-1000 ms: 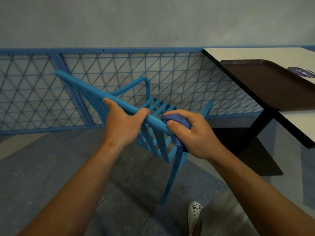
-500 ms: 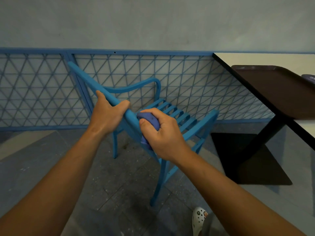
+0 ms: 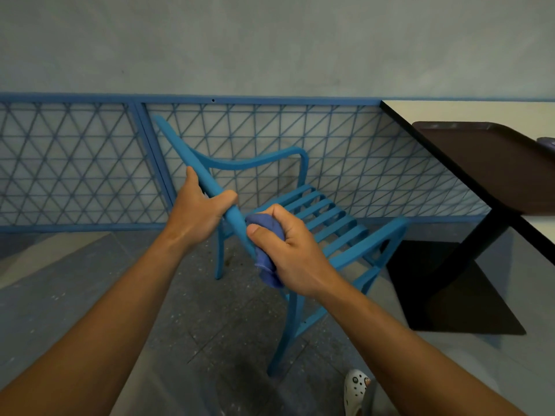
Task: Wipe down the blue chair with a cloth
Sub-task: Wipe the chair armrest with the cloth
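Moved: chair (image 3: 318,217) now sits lower w/ seat slats showing; right hand (image 3: 295,259) slid down the top rail.
Chair: frame center, tipped toward camera.
Left hand (image 3: 198,217): fingers wrapped round rail, prob. steadying it.
Right hand: closed on cloth (image 3: 267,250), pressed to rail.
Room: speckled grey floor (image 3: 90,280), blue lattice fence (image 3: 75,163) behind, table (image 3: 450,109) w/ brown tray (image 3: 480,160) upper right.
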Tool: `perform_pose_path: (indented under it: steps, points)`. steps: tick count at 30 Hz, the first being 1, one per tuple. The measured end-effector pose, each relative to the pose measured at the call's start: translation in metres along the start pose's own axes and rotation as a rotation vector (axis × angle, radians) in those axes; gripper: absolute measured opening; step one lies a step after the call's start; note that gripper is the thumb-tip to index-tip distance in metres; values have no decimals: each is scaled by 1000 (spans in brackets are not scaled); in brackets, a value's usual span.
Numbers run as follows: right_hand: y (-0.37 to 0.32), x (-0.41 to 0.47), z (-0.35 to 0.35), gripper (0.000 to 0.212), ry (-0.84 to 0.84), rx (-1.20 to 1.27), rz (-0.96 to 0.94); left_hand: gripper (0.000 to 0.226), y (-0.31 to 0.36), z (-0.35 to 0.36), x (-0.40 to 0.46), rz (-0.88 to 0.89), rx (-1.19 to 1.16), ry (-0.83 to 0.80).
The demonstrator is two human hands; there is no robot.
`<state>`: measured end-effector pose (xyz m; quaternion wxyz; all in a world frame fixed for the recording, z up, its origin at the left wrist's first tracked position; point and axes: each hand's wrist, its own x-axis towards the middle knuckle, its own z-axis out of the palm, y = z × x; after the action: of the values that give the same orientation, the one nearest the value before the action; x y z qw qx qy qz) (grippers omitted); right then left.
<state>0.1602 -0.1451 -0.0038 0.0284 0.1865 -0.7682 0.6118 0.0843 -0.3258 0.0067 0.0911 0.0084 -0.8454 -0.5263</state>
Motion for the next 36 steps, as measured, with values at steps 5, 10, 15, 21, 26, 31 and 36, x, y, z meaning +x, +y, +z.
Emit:
perform_pose_path:
  steps: [5, 10, 15, 21, 26, 31, 36]
  points:
    - [3, -4, -2, 25, -20, -72, -45, 51, -1, 2, 8, 37, -39, -86]
    - [9, 22, -8, 21, 3, -168, -93, 45, 0, 4, 36, 33, -62, -147]
    - [20, 54, 2, 22, 55, -248, -144, 53, 1, -1, 69, 15, -101, -179]
    - [38, 92, 17, 32, 99, -309, -222, 34, -4, -6, 106, 22, -107, -194]
    - [50, 130, 22, 28, 162, -403, -306, 55, -12, -12, 121, 50, -83, -162]
    - [68, 154, 36, 28, 171, -467, -330, 48, -26, -19, 110, 15, -178, -123]
    - [88, 139, 40, 30, 236, -492, -341, 45, -44, -24, 90, 33, -265, -163]
